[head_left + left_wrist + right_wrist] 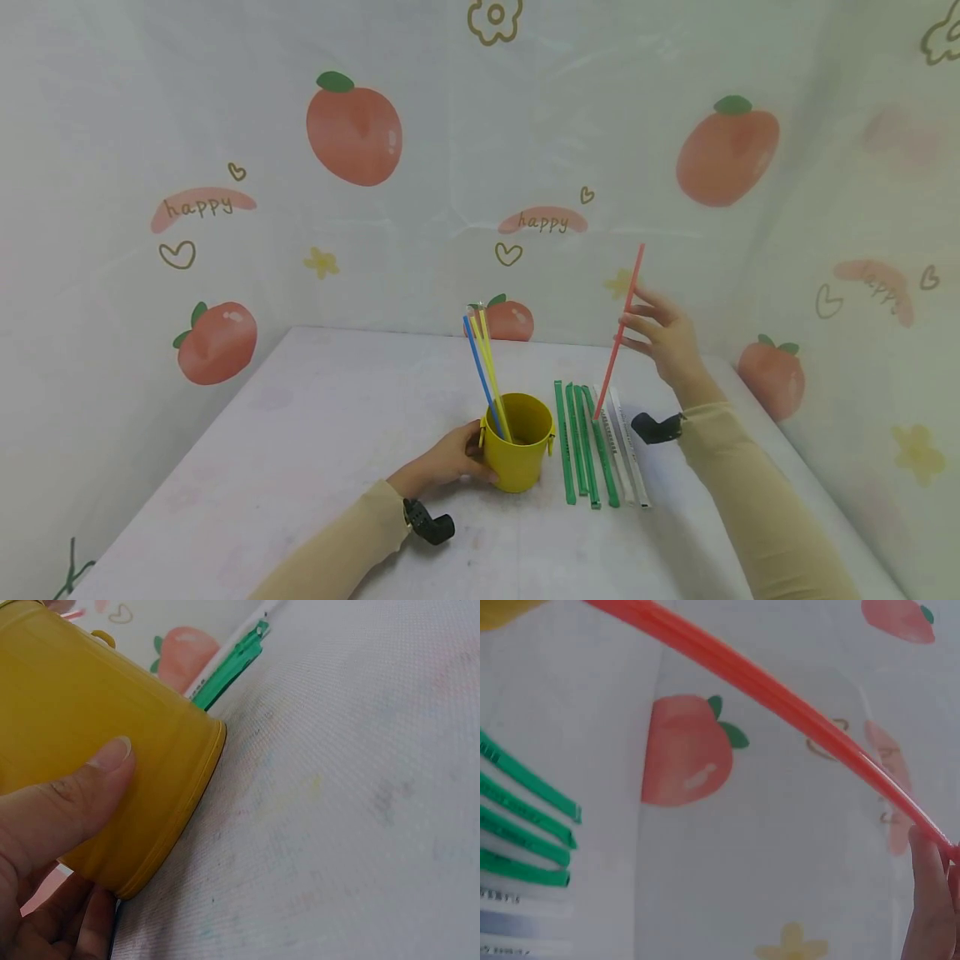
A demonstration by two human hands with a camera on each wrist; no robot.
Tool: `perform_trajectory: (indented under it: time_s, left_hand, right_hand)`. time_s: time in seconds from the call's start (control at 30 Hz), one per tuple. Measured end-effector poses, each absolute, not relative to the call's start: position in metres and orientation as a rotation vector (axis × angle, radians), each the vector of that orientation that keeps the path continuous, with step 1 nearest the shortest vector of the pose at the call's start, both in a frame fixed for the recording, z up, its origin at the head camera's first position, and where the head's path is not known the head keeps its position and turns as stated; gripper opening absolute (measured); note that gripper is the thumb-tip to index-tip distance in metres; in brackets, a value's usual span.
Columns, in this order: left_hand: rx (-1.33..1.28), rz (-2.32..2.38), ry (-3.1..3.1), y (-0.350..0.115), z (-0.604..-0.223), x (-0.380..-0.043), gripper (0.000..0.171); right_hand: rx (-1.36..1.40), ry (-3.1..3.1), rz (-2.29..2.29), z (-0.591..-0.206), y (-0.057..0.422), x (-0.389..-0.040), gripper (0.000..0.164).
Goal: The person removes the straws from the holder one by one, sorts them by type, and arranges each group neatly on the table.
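Observation:
My left hand (pixel 450 458) grips the side of a small yellow bucket (pixel 517 471), which stands upright on the table. In the left wrist view the thumb (pixel 67 802) lies along the bucket's wall, with fingers behind it near the base. A blue straw (pixel 480 358) and a few yellow straws (pixel 492 375) lean out over the bucket's left rim. Up to the right, my right hand (pixel 667 337) pinches a long red straw (pixel 613 358), tilted with its lower end over the green packets. That red straw (pixel 765 694) crosses the right wrist view diagonally.
Right of the bucket, several green wrapped straws (pixel 564 442) lie side by side on the white tabletop (pixel 360 400). White wrapped straws (pixel 630 450) lie beside them, partly under the right wrist's camera. A printed fruit curtain (pixel 450 167) rises behind the table and along its sides.

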State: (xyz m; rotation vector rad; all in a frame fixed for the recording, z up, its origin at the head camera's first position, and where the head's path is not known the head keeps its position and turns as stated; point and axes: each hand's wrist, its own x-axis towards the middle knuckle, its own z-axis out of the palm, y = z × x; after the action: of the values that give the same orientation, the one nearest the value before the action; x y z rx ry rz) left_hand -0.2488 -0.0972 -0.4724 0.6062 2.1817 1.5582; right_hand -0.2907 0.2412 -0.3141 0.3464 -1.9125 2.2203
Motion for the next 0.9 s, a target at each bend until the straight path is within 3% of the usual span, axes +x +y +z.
perform_trajectory:
  time_s: [0.9]
  left_hand:
    - [0.609, 1.564, 2.184, -0.097, -0.473, -0.248, 0.086]
  right_hand:
    - [0.029, -2.405, 1.886, -0.373, 0.295, -0.28, 0.064]
